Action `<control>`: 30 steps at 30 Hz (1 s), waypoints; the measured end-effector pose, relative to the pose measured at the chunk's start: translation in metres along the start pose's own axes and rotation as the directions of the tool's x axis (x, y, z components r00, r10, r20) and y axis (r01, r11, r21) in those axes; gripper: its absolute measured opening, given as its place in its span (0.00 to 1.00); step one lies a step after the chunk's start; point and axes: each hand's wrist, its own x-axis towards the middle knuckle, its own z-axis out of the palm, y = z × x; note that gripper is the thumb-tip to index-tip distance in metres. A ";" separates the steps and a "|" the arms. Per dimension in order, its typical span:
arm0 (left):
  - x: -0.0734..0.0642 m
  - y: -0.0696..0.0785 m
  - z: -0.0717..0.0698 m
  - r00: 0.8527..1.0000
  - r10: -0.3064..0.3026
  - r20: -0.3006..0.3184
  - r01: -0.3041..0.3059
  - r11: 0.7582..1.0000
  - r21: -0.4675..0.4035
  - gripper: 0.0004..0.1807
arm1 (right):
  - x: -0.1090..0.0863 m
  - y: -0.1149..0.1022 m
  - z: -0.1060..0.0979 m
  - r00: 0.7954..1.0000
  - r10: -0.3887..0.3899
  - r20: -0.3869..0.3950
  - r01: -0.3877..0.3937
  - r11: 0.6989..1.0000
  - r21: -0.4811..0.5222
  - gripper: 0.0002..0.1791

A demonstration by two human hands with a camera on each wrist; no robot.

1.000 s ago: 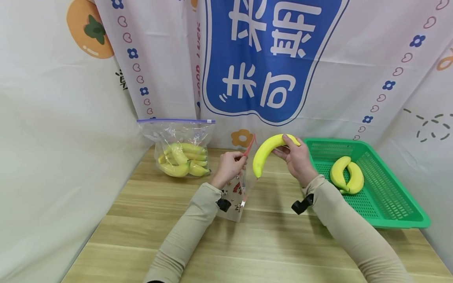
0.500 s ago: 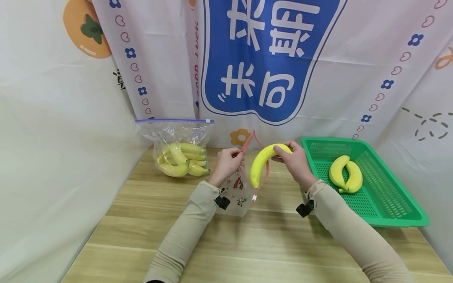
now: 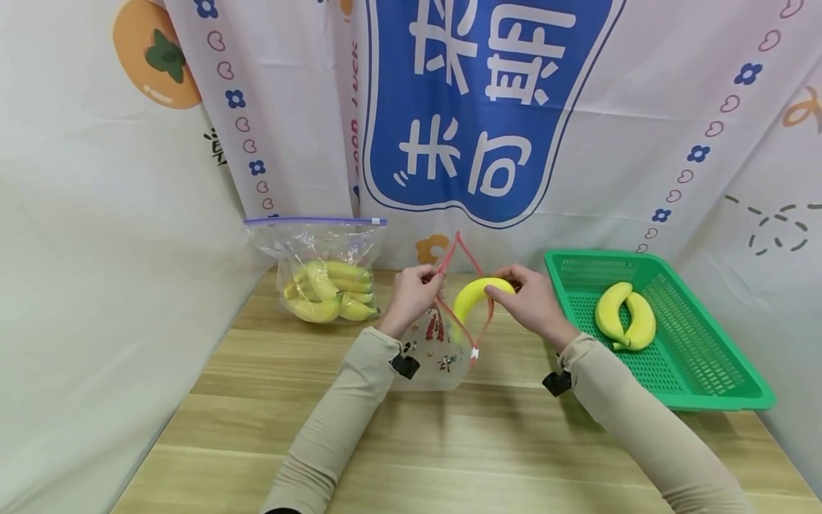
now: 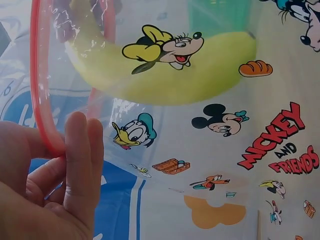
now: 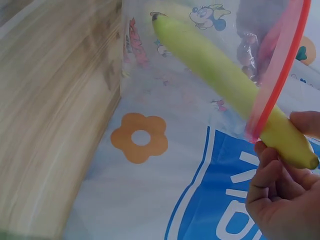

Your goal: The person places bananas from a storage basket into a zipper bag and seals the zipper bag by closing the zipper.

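My left hand [image 3: 411,296] pinches the red zip rim of a clear cartoon-printed zip bag [image 3: 437,364], whose mouth stands spread in a diamond. In the left wrist view the fingers [image 4: 80,165] hold that rim between thumb and fingertips. My right hand [image 3: 529,300] grips a yellow banana [image 3: 475,293] near one end. Most of the banana lies inside the bag, seen through the film in the right wrist view, where the gripped end [image 5: 292,147] sticks out past the red rim.
Back left, a clear zip bag [image 3: 315,243] with a purple zip strip stands holding several bananas. On the right is a green basket [image 3: 738,357] with two bananas [image 3: 626,318] in it. A printed cloth [image 3: 308,143] hangs behind the wooden table [image 3: 321,442].
My right hand has lowered the banana leftward from beside the bag into its mouth. The bag's red rim has spread from nearly flat to wide apart. The left hand has stayed almost in place.
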 end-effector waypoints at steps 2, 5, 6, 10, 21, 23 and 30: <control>0.000 0.001 0.000 1.000 -0.005 0.000 0.005 1.000 -0.005 0.09 | -0.001 -0.002 0.000 0.999 -0.042 0.009 0.043 0.998 -0.039 0.15; 0.000 0.002 0.000 1.000 0.005 -0.004 -0.005 1.000 0.007 0.10 | -0.002 -0.005 0.001 0.995 -0.098 0.019 0.099 0.992 -0.078 0.13; 0.001 0.003 0.001 1.000 0.011 -0.008 -0.011 1.000 0.017 0.10 | -0.002 -0.006 0.001 0.992 -0.120 0.025 0.122 0.988 -0.093 0.13; 0.001 0.004 0.001 1.000 0.026 -0.013 -0.025 0.999 0.037 0.10 | 0.000 -0.007 0.002 0.979 -0.191 0.068 0.200 0.963 -0.179 0.13; 0.003 0.007 0.006 1.000 0.024 0.003 -0.024 0.999 0.047 0.10 | 0.004 -0.011 0.009 0.940 -0.135 0.315 0.252 0.895 -0.368 0.11; 0.003 0.008 0.007 1.000 0.024 0.002 -0.024 0.999 0.032 0.10 | 0.005 -0.011 0.010 0.931 -0.128 0.341 0.256 0.895 -0.364 0.11; 0.003 0.013 0.009 1.000 0.019 -0.021 -0.018 1.000 0.022 0.09 | 0.009 -0.011 0.011 0.910 -0.078 0.408 0.225 0.918 -0.326 0.10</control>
